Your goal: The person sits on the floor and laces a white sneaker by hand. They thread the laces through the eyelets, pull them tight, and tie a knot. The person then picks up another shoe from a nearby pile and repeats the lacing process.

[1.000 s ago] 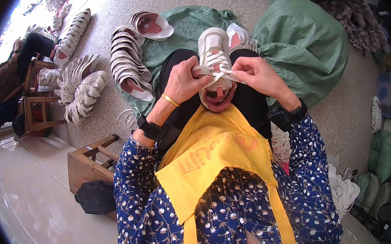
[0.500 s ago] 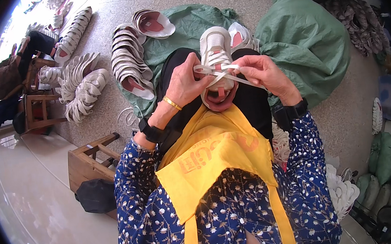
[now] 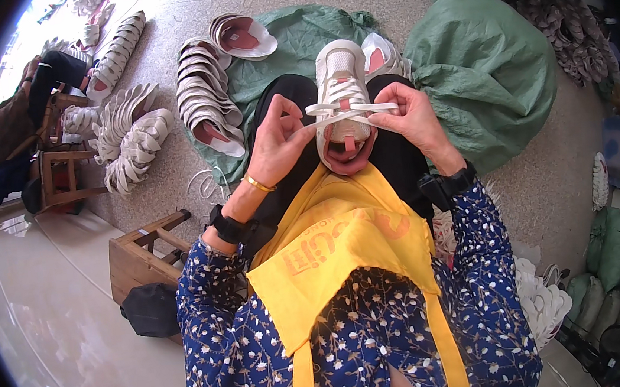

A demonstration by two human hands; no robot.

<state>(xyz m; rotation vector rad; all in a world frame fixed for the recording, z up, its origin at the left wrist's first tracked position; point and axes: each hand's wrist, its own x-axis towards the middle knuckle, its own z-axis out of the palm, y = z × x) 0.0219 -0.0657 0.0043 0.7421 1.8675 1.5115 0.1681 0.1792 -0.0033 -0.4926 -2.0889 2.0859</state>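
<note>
Over at the floor's far left edge, a wooden stool [image 3: 60, 154] stands among fanned rows of white shoe uppers [image 3: 129, 136], and a longer stack of uppers [image 3: 204, 103] curls onto the green sack [image 3: 295, 38]. Nearer the person, a second wooden stool [image 3: 140, 251] sits by the left elbow. Now the left hand [image 3: 282, 136], gold bangle at the wrist, is pinched shut on the white lace [image 3: 350, 109], touching the white sneaker [image 3: 341, 93] that rests on the lap above the yellow apron [image 3: 344, 242]. Across the shoe, the right hand [image 3: 411, 120] is clamped on the same lace, pulled taut between both. Beyond it, a bulging green bag [image 3: 488, 64] lies on the floor.
</note>
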